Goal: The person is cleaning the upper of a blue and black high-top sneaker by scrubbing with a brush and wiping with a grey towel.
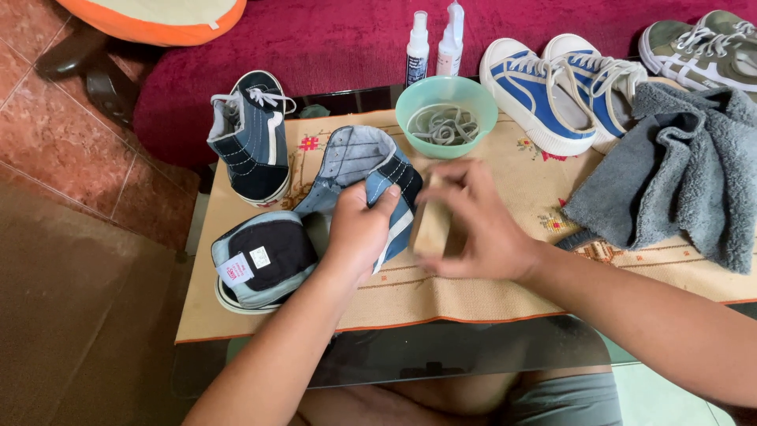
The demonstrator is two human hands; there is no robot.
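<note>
Left hand (359,229) fingers clamp one navy-and-blue canvas high-top sneaker (359,170) at mat centre; right hand (473,221) grips one tan wooden brush block (431,225) beside it. At twelve o'clock: one green bowl (446,99), two white spray bottles (434,43).

Mat (473,292): tan woven, lying across a glass table (441,355).
Bowl (446,115): pale green, sitting at the mat's far edge, holding coiled laces (443,125).
Two spray bottles (432,43): white, standing just beyond the bowl.
High-top (251,138): navy and white, standing upright at far left.
Blue sneakers (564,91): a pair with white soles, resting far right of the bowl.
Green sneakers (706,49): lying at the far right corner on a crimson cushion (339,47).
Towel (670,173): grey, lying bunched at right.
Floor (55,134): red tiles showing at left.
</note>
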